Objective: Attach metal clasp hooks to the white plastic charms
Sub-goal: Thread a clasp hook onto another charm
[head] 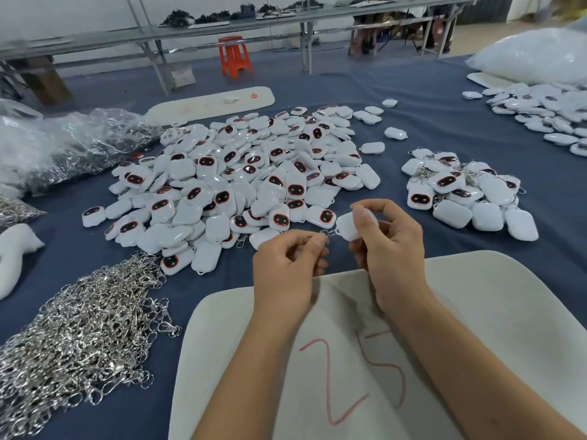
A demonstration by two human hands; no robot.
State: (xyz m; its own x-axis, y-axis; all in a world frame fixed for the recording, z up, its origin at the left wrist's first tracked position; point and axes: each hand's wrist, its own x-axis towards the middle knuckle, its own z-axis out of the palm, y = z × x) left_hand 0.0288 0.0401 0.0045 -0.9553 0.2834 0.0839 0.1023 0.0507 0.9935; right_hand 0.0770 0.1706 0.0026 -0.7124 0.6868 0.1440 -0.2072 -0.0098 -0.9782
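A small white rounded plastic charm point(346, 227) sits pinched in the right hand point(386, 246) just above the blue-covered desk point(413, 115), loop pointing to nine o'clock. The left hand point(286, 265) pinches a silver metal clasp hook point(327, 234) against it. Best to steady the charm and feed the ring squarely through the loop.

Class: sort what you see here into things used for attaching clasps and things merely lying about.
In use: left hand pinching clasp hook; right hand holding charm; hook heap; charm pile.
Lying about: orange stool; white bag.
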